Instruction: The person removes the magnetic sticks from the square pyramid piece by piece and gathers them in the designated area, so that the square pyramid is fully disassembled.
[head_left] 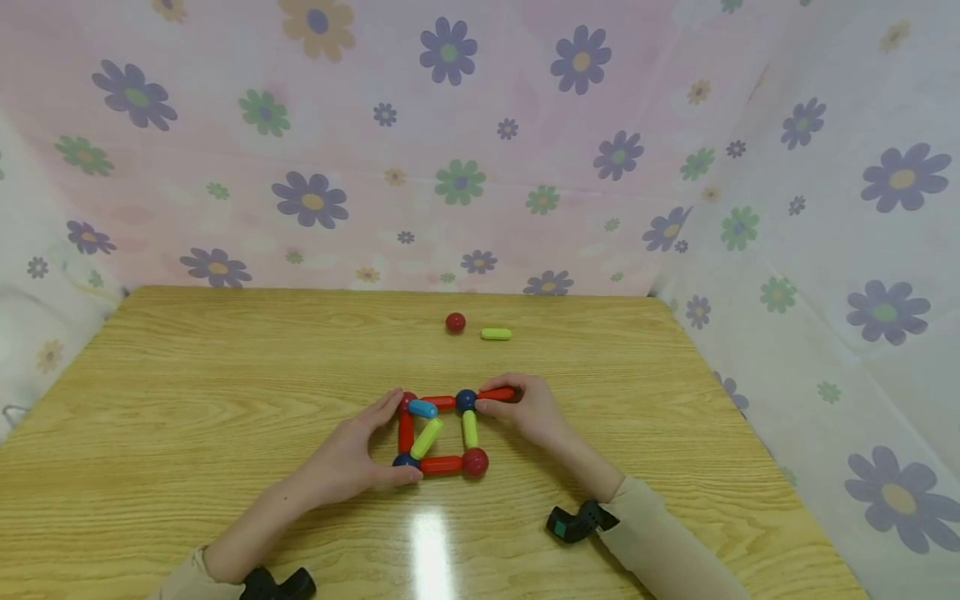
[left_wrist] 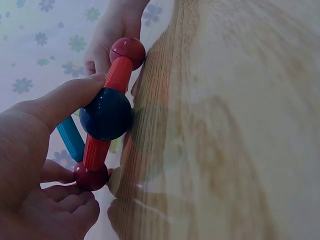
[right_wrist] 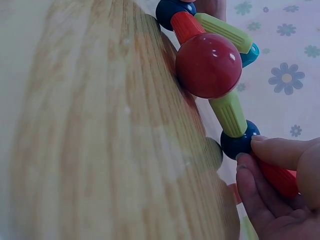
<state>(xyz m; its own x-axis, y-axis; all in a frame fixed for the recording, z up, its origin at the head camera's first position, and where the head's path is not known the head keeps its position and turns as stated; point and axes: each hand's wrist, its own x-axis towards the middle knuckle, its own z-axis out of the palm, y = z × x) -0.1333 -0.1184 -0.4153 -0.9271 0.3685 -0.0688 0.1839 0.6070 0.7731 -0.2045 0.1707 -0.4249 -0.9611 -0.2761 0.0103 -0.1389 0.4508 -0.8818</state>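
Observation:
A square of red and yellow-green toy rods joined by balls lies on the table, with a dark blue ball (left_wrist: 106,114) at its near left corner and a red ball (right_wrist: 208,65) at its near right. My left hand (head_left: 345,458) holds its left side, thumb on the blue ball and fingers at the far red ball (left_wrist: 91,176). From the left corners, a blue rod (head_left: 423,408) and a yellow-green rod (head_left: 427,438) slant up. At the far right blue ball (head_left: 467,401), my right hand (head_left: 528,410) pinches a red rod (right_wrist: 277,177) that points outward.
Farther back on the wooden table (head_left: 225,367) sit a loose red ball (head_left: 455,322) and a loose yellow-green rod (head_left: 496,334). Flowered cloth (head_left: 360,150) hangs behind the table and along its sides. Black wrist devices (head_left: 577,523) are worn at both sleeves.

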